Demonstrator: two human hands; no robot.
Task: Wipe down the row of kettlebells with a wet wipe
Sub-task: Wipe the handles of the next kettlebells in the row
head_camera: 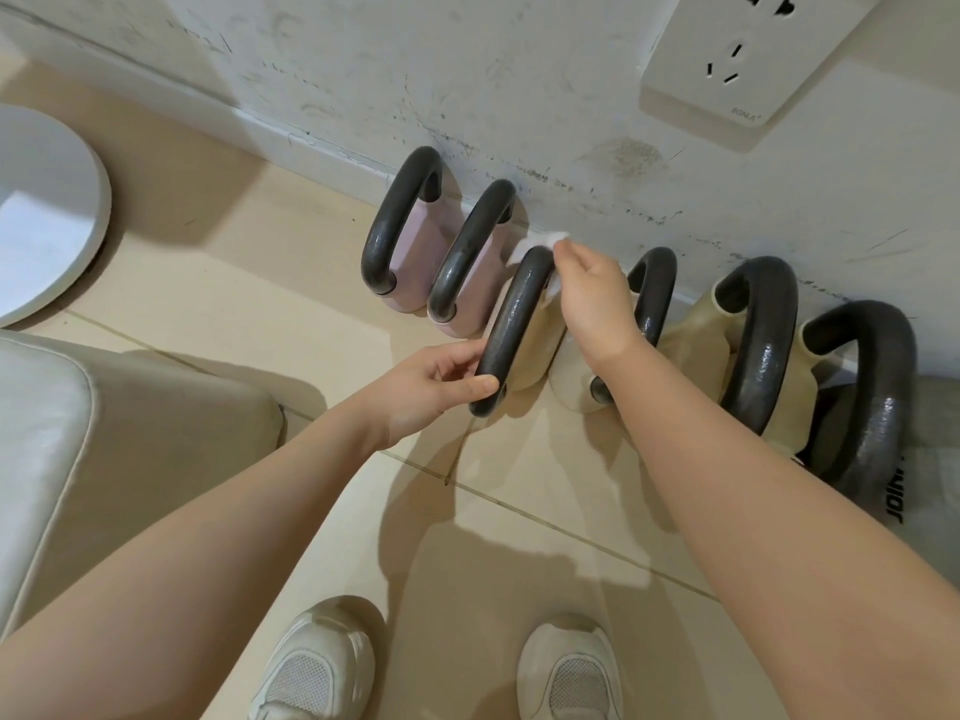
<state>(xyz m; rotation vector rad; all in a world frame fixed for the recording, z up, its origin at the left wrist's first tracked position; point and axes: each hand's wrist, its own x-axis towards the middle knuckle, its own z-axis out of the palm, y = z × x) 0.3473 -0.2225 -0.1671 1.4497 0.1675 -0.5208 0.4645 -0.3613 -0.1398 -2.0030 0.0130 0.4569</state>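
Left hand (pixel 431 387) gripping third kettlebell (pixel 514 324) handle's near end, handle running seven to one o'clock, right hand (pixel 592 298) pinching wet wipe (pixel 540 241) at far end

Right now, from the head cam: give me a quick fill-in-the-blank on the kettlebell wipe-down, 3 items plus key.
1. The left hand grips the near end of the third kettlebell handle, counted from the ____ end of the row.
2. The right hand pinches a white ____ against that handle's far end.
3. The two kettlebells farthest left have ____ bodies.

Missing words: left; wet wipe; pink
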